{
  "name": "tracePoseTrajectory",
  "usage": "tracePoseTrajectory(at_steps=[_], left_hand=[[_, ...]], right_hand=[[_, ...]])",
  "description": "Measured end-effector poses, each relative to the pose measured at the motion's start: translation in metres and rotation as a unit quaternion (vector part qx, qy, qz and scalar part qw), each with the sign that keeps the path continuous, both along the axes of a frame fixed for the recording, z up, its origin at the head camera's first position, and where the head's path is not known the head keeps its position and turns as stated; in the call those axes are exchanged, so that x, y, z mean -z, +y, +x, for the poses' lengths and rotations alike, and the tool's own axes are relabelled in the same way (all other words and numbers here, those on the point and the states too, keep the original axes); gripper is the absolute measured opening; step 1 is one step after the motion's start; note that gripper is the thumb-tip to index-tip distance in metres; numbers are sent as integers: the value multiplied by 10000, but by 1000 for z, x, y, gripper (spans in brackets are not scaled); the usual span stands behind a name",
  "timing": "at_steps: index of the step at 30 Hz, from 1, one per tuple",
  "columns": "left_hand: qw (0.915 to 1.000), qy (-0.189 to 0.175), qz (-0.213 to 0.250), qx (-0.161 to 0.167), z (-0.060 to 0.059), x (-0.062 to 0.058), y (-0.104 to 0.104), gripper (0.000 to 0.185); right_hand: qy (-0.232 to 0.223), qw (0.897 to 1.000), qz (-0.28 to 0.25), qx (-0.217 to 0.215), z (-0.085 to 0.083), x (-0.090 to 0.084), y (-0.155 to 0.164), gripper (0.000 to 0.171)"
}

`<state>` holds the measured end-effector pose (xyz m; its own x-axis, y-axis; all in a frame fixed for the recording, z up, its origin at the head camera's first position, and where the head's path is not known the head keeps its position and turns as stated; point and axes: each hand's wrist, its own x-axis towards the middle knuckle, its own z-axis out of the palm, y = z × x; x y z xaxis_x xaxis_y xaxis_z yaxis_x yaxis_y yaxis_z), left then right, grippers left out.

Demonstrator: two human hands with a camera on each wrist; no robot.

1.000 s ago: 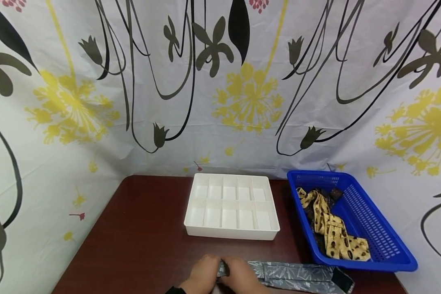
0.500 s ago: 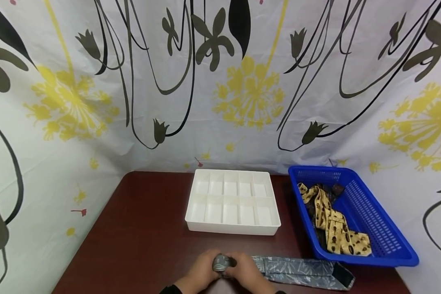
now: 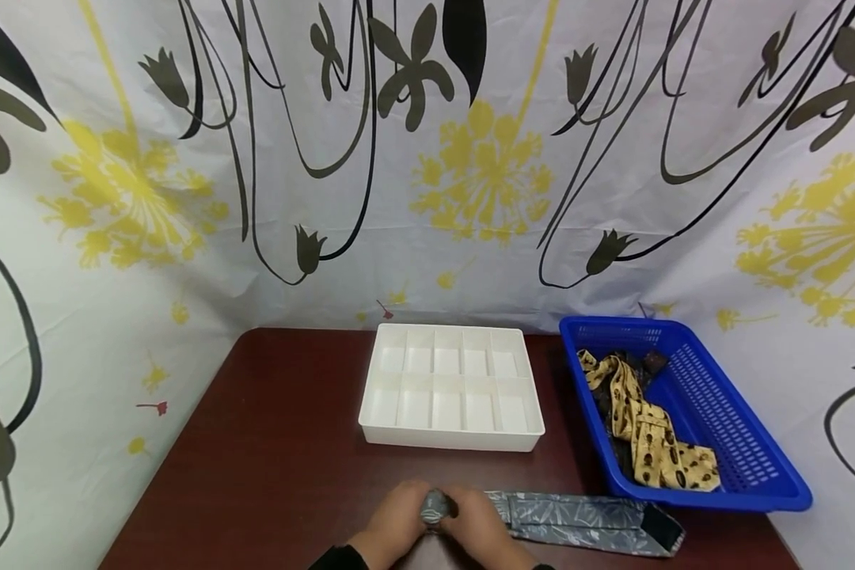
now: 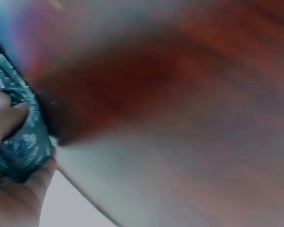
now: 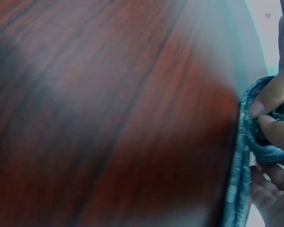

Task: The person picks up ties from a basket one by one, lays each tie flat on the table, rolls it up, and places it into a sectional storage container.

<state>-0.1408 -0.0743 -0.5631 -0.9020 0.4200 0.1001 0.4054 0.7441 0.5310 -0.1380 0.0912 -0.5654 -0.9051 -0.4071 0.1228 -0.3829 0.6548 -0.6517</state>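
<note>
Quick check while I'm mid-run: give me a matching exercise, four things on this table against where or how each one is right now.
Things:
1. grey tie
2. yellow patterned tie
3. white divided tray
4. blue basket

States:
A. lies in the basket
B. far right of the table
C. one end rolled between both hands
D. mid-table, compartments bare

Pairs: 1-C, 2-A, 3-D, 4-B

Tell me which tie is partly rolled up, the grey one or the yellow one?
The grey tie on the table: both hands pinch its rolled end while the rest lies flat. The yellow tie lies loose in the blue basket.
</note>
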Motion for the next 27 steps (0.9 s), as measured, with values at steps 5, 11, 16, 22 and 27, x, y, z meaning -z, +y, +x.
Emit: tracePoseTrajectory(at_steps=[5, 11, 16, 22, 27], left_hand=[[9950, -39, -978, -212, 1, -10, 11, 21], [9880, 21, -1511, -325, 5, -15, 18, 18], [9962, -69, -858, -119, 4, -9, 9, 26], [9979, -376, 502, 132, 5, 5, -6, 44], [9889, -632, 1342, 46, 5, 16, -10, 46]], right_hand=[[187, 9976, 670, -54, 6, -15, -4, 49], [327, 9939, 1049, 6, 8, -22, -9, 38], [295, 9958, 870, -5, 5, -16, -6, 35], [-37, 9993, 353, -142, -2, -6, 4, 37], [-199, 9997, -40, -159, -2, 2, 8, 36]])
